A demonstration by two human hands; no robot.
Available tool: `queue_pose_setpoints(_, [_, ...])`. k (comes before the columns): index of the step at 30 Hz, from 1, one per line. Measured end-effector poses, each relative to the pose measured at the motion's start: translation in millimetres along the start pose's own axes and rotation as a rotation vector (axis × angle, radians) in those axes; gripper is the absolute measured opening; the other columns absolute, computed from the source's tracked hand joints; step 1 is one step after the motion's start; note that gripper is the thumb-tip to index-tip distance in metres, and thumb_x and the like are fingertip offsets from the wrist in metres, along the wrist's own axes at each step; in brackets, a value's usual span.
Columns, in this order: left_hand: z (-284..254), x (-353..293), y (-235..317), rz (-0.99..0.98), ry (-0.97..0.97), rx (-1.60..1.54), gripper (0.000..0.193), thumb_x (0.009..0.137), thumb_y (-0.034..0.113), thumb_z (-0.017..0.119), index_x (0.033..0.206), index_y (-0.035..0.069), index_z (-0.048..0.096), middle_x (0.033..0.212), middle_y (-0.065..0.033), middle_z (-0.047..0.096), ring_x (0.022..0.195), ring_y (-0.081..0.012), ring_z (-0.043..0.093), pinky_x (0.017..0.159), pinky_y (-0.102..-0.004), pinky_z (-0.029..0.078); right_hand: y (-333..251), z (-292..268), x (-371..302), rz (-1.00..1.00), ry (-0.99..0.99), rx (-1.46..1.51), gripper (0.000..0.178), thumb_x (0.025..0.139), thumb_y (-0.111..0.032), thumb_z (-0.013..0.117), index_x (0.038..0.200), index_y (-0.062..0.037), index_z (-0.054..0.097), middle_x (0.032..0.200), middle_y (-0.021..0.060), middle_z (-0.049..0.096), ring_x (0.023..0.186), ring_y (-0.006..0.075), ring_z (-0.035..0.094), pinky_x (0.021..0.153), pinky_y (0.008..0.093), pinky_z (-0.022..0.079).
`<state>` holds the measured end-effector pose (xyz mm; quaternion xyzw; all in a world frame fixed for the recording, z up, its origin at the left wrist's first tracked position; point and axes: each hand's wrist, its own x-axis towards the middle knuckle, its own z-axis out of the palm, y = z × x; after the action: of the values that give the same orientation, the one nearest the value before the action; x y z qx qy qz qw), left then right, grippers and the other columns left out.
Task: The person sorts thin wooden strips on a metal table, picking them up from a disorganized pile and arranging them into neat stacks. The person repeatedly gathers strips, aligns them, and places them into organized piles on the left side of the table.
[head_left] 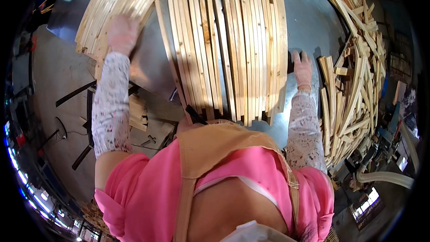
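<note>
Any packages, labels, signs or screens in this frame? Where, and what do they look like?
No packages, labels or signs can be made out.
Possible screen: lower right edge by the machines, a small bright bluish-white rectangle, too blurred to be sure.
Possible second screen: right edge, small pale rectangle, also unclear.

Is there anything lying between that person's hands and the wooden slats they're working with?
Nothing visible does. The left hand already rests on the left stack of slats, and the right hand sits against the right edge of the middle bundle of slats on the metal table.
</note>
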<state>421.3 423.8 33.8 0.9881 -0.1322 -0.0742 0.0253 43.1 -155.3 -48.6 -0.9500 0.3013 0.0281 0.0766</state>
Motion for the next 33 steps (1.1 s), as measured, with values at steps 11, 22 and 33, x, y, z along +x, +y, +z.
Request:
queue_pose_setpoints(11, [111,-93,141,-0.185,0.044,-0.853,0.083,0.093,0.06,0.073,0.149,0.0,0.061,0.155,-0.0278,0.055,0.15,-0.0438,0.046,0.127,-0.0458,0.033,-143,-22,10,0.027,-0.136,0.636,0.077,0.097,-0.06,0.067,0.155,-0.0085,0.06,0.162,0.0254,0.052,0.147,0.0499,0.049,0.123,0.0518,0.041])
queue_pose_setpoints(22, [94,-72,144,-0.222,-0.211,-1.258,0.073,0.093,0.036,0.085,0.15,0.001,0.055,0.128,-0.012,0.074,0.108,-0.0212,0.072,0.086,-0.0346,0.057,-151,-31,19,0.028,-0.218,0.827,0.078,0.093,-0.035,0.082,0.154,0.0042,0.052,0.139,0.0224,0.072,0.126,0.0335,0.069,0.111,0.0439,0.053])
queue_pose_setpoints(33, [33,-56,128,0.16,-0.236,-1.489,0.081,0.097,0.041,0.083,0.159,0.003,0.048,0.153,-0.0191,0.061,0.145,-0.0299,0.056,0.124,-0.0427,0.044,-132,-102,0,-0.098,-0.185,1.398,0.073,0.093,-0.022,0.083,0.154,0.001,0.053,0.139,0.0123,0.07,0.128,0.0257,0.065,0.111,0.0401,0.052])
